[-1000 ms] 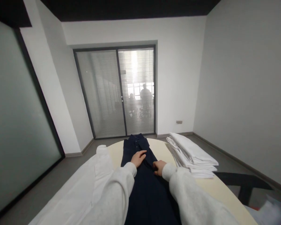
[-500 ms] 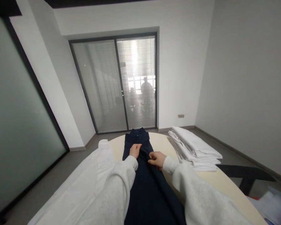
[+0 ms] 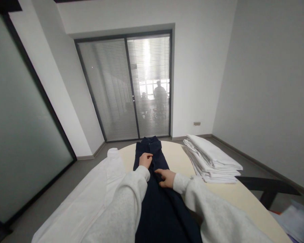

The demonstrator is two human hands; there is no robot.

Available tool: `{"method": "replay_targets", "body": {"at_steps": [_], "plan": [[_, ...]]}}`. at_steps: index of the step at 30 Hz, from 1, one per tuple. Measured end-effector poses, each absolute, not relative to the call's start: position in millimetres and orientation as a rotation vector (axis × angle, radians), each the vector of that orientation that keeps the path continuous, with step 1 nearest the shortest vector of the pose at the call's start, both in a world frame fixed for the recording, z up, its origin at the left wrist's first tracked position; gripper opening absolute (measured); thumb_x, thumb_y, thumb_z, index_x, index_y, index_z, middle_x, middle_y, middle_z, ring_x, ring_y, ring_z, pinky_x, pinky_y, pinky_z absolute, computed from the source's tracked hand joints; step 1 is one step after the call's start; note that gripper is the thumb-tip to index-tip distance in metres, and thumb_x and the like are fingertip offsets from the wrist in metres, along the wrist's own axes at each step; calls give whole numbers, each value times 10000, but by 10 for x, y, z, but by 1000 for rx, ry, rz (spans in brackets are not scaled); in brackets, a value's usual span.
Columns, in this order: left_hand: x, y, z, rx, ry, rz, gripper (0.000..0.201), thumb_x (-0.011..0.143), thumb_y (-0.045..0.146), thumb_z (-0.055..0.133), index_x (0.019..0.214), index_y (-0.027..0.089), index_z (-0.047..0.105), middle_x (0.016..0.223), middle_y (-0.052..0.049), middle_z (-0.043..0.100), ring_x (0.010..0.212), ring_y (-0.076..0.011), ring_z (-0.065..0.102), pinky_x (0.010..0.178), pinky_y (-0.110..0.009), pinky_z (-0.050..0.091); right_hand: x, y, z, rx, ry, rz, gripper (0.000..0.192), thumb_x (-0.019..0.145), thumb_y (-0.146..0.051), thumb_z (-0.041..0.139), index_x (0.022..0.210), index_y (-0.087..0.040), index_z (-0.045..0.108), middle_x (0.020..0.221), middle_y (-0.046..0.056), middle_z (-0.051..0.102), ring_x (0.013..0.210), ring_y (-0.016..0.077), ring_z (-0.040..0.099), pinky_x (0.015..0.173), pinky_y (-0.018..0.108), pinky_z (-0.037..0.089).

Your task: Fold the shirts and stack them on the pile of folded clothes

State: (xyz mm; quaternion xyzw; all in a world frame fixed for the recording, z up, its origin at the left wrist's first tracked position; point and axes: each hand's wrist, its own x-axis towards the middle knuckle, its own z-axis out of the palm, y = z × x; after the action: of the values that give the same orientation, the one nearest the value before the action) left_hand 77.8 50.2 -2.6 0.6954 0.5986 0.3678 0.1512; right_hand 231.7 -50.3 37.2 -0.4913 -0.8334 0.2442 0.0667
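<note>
Dark navy trousers (image 3: 159,199) lay lengthwise on cream oval table (image 3: 233,199) | left hand (image 3: 145,159) rested on them, fingers curled | right hand (image 3: 166,178) flat, fingers together | stacked white cloths (image 3: 212,162) right; white shirt (image 3: 96,199) left.

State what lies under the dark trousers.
The dark trousers lie on a cream table, with both hands pressing on them. The tabletop beneath them is covered, so anything there stays unseen.

Both arms stretch forward in pale grey sleeves over the dark trousers (image 3: 154,189). The left hand (image 3: 145,159) rests farther up the trousers, fingers curled loosely under. The right hand (image 3: 166,178) lies nearer, palm down, fingers pointing left across the cloth, close beside the left.
</note>
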Motion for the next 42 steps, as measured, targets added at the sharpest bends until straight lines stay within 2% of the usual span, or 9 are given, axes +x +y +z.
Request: {"method": "replay_targets", "body": {"at_steps": [4,9,14,18,23,29,34,38,42], "plan": [[788,492,-35,2033,1702,994,208,737,118,553,864,168,710,939,-38,672,898,-137,603,867,-221,428,2380,-517,439,-1462,-2572,827,671,625,-229,651,1263,-111,481,929,90,640,840,220,611,746,301,470],[765,506,-48,2071,1677,936,195,761,152,552,869,183,712,939,-28,672,914,-140,597,886,-225,417,2414,-509,381,-1428,-2324,1732,746,743,-272,599,1376,-73,257,582,-25,591,458,134,581,502,261,513],[775,512,-38,2202,1717,881,200,768,157,545,875,187,711,937,-48,625,905,-139,578,877,-222,415,2449,-513,365,-1173,-2082,2287,864,722,-293,666,1377,-82,145,643,-10,634,492,154,633,489,255,530],[774,524,-73,2283,1722,742,217,775,185,542,923,208,699,918,-53,579,876,-146,572,846,-236,425,2472,-559,527,-903,-2180,2642,805,658,-412,715,1279,-109,301,710,35,660,573,183,665,516,242,529],[744,540,-107,2278,1710,723,231,777,172,544,946,229,691,906,-43,586,892,-144,564,862,-235,407,2438,-616,621,-694,-2204,2802,851,619,-411,746,1282,-228,245,826,36,669,677,187,675,511,253,534],[726,529,-82,2129,1749,856,240,753,139,569,940,230,689,877,-27,624,855,-132,576,836,-215,410,2381,-709,417,-424,-2139,2793,609,561,-442,766,1035,-133,539,927,114,662,835,238,658,487,254,536],[675,526,-55,1978,1880,949,220,769,131,541,932,206,668,869,-30,648,824,-121,593,797,-203,417,2361,-638,328,-540,-2069,2356,607,635,-538,667,1064,-140,506,954,128,649,844,236,651,563,284,527],[654,497,-7,1926,1964,867,232,826,379,505,861,196,642,852,-48,664,828,-155,610,750,-232,432,2378,-445,236,-1283,-2181,1196,329,824,-451,459,943,-152,524,736,55,635,606,150,616,507,230,431],[742,458,24,1981,1849,714,351,743,463,595,957,184,603,899,-68,659,887,-193,612,786,-264,446,2366,-435,116,-1446,-2462,387,237,776,-411,528,876,-198,559,810,46,632,739,186,594,614,268,403]]}}
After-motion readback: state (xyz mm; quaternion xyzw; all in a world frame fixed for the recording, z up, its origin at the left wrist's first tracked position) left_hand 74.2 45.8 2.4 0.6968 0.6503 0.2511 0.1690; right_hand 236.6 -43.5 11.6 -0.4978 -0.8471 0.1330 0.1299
